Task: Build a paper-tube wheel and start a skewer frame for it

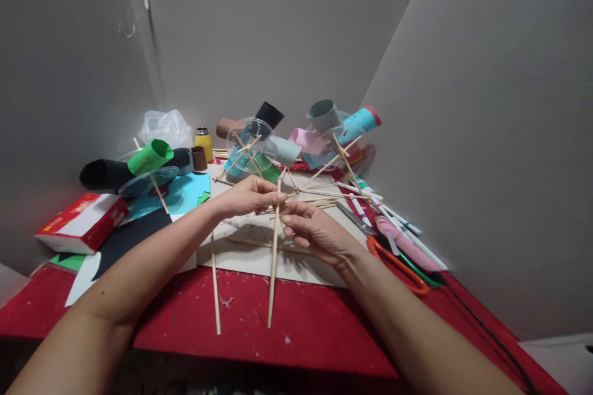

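My left hand (254, 195) is closed on the upper end of a wooden stick (273, 265), which points down toward the table's front edge. Just to the right, my right hand (308, 227) has its fingers bent together beside that stick's top; what is between its fingertips is too small to name. A second stick (215, 290) hangs or leans down at the left, its upper end behind my left forearm. Behind the hands, joined sticks (319, 171) form a frame near clear plastic discs (251, 145) with coloured paper tubes (283, 151).
On the red table (259, 308) lies a pale board (241, 259). A red and white box (83, 222), black paper (132, 241) and green tube (151, 157) are left, a yellow bottle (204, 145) behind. Orange-handled scissors (398, 271) and markers (405, 222) lie right.
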`<state>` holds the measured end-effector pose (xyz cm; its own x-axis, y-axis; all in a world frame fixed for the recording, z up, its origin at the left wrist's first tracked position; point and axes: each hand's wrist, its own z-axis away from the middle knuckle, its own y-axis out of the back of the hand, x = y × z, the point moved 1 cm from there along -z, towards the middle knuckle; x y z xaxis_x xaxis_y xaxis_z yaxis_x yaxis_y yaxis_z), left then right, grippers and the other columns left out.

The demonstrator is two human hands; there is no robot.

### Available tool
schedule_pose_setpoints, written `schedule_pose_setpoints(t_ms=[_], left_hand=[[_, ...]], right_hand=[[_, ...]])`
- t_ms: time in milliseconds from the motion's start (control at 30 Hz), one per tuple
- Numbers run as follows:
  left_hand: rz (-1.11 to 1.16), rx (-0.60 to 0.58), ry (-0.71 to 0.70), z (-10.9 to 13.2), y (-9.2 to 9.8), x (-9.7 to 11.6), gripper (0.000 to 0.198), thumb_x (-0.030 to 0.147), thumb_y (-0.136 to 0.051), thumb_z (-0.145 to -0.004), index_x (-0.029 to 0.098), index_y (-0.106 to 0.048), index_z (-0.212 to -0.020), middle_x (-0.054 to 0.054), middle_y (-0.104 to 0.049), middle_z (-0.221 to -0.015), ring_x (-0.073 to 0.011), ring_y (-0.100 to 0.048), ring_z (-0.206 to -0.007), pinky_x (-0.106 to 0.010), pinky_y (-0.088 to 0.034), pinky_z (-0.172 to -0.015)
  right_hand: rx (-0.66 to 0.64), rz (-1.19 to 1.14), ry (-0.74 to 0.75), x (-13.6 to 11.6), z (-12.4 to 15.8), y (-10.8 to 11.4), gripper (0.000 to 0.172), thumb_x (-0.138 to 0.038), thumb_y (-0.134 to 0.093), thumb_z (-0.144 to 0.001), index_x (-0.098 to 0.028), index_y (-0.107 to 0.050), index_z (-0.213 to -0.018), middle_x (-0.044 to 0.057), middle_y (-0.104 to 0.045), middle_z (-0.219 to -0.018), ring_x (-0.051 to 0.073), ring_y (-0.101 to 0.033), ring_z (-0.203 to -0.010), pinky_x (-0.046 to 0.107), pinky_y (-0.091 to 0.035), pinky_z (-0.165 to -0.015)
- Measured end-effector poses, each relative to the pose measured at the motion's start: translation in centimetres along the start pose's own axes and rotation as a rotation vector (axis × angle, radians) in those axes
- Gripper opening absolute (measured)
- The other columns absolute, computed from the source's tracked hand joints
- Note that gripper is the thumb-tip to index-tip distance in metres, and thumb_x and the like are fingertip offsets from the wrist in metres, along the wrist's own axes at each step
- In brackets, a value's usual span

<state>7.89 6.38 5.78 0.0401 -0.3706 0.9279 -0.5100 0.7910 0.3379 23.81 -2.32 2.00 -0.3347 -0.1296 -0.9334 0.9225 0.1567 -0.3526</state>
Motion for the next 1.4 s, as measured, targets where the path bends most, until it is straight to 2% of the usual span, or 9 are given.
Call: schedule_pose_setpoints(t_ms=[200,367,433,667,833,933,1100,1233,1400], left_hand=[[0.031,-0.033,0.020,0.0,-0.7,0.1,0.045,0.053,-0.063,-0.080,0.013,-0.056,-0.063,0.006,-0.041,-0.052,-0.0052,-0.035,-0.048,-0.020,-0.028,-0.047],[0.035,0.034,0.069,-0.1,-0.5,-0.5,0.047,0.057,-0.067,-0.075,0.012,-0.057,-0.063,0.005,-0.041,-0.051,-0.0051,-0.034,-0.047,-0.020,-0.027,-0.045],[0.039,0.054,0.075,-0.2,-0.2,-0.7,0.048,0.058,-0.067,-0.074,0.012,-0.058,-0.064,0.005,-0.041,-0.051,-0.0048,-0.034,-0.046,-0.020,-0.027,-0.044],[0.086,0.077,0.067,-0.3,0.1,-1.1,0.043,0.053,-0.071,-0.072,0.012,-0.059,-0.068,0.006,-0.042,-0.055,-0.0049,-0.035,-0.048,-0.019,-0.031,-0.044],[0.046,0.083,0.082,-0.2,-0.1,-0.9,0.043,0.054,-0.070,-0.073,0.012,-0.061,-0.072,0.006,-0.043,-0.057,-0.0048,-0.035,-0.048,-0.019,-0.029,-0.044],[0.006,0.082,0.077,-0.3,-0.3,-0.9,0.044,0.055,-0.068,-0.074,0.012,-0.061,-0.071,0.006,-0.041,-0.057,-0.0050,-0.033,-0.049,-0.020,-0.028,-0.044],[-0.056,0.067,0.057,-0.3,-0.8,-1.1,0.045,0.056,-0.064,-0.078,0.012,-0.061,-0.070,0.006,-0.037,-0.055,-0.0050,-0.029,-0.048,-0.020,-0.022,-0.043],[-0.098,0.070,0.067,-0.3,-1.1,-1.2,0.045,0.054,-0.060,-0.081,0.010,-0.067,-0.080,0.005,-0.040,-0.057,-0.0057,-0.030,-0.050,-0.020,-0.023,-0.045],[-0.089,0.086,0.021,-0.4,-1.3,-1.3,0.043,0.053,-0.063,-0.080,0.009,-0.066,-0.078,0.004,-0.044,-0.060,-0.0062,-0.031,-0.053,-0.021,-0.022,-0.048]], right_hand=[[-0.118,0.079,-0.055,0.4,0.2,-0.1,0.028,-0.033,-0.084,-0.065,-0.014,-0.068,-0.076,-0.001,-0.064,-0.058,0.005,-0.056,-0.042,0.009,-0.033,-0.032],[-0.267,0.162,-0.137,1.2,0.8,-1.1,0.034,-0.043,-0.081,-0.069,-0.013,-0.065,-0.065,0.003,-0.069,-0.060,0.007,-0.059,-0.042,0.011,-0.040,-0.034],[-0.268,0.144,-0.126,1.2,1.1,-1.3,0.037,-0.047,-0.080,-0.069,-0.014,-0.063,-0.064,0.003,-0.069,-0.059,0.007,-0.058,-0.040,0.012,-0.039,-0.033],[-0.014,0.041,0.107,-0.9,0.8,0.4,0.045,-0.060,-0.075,-0.069,-0.016,-0.067,-0.066,0.003,-0.068,-0.056,0.009,-0.058,-0.041,0.016,-0.041,-0.036],[0.295,0.281,0.403,-1.6,0.4,1.6,0.037,-0.052,-0.076,-0.071,-0.018,-0.076,-0.086,0.009,-0.075,-0.082,0.015,-0.066,-0.059,0.020,-0.046,-0.042],[0.423,0.402,0.491,-1.4,0.4,1.2,0.031,-0.043,-0.078,-0.070,-0.019,-0.077,-0.090,0.006,-0.074,-0.079,0.016,-0.066,-0.059,0.023,-0.047,-0.042],[0.442,0.447,0.515,-0.9,0.3,0.6,0.027,-0.037,-0.077,-0.072,-0.021,-0.078,-0.093,0.004,-0.072,-0.071,0.017,-0.066,-0.063,0.025,-0.051,-0.045],[0.424,0.436,0.510,-0.7,0.1,0.5,0.023,-0.036,-0.076,-0.071,-0.020,-0.078,-0.087,0.003,-0.072,-0.070,0.017,-0.065,-0.061,0.027,-0.053,-0.048],[0.391,0.376,0.476,-0.7,-0.4,0.6,0.025,-0.037,-0.078,-0.068,-0.019,-0.077,-0.085,0.003,-0.071,-0.069,0.015,-0.063,-0.058,0.026,-0.052,-0.048]])
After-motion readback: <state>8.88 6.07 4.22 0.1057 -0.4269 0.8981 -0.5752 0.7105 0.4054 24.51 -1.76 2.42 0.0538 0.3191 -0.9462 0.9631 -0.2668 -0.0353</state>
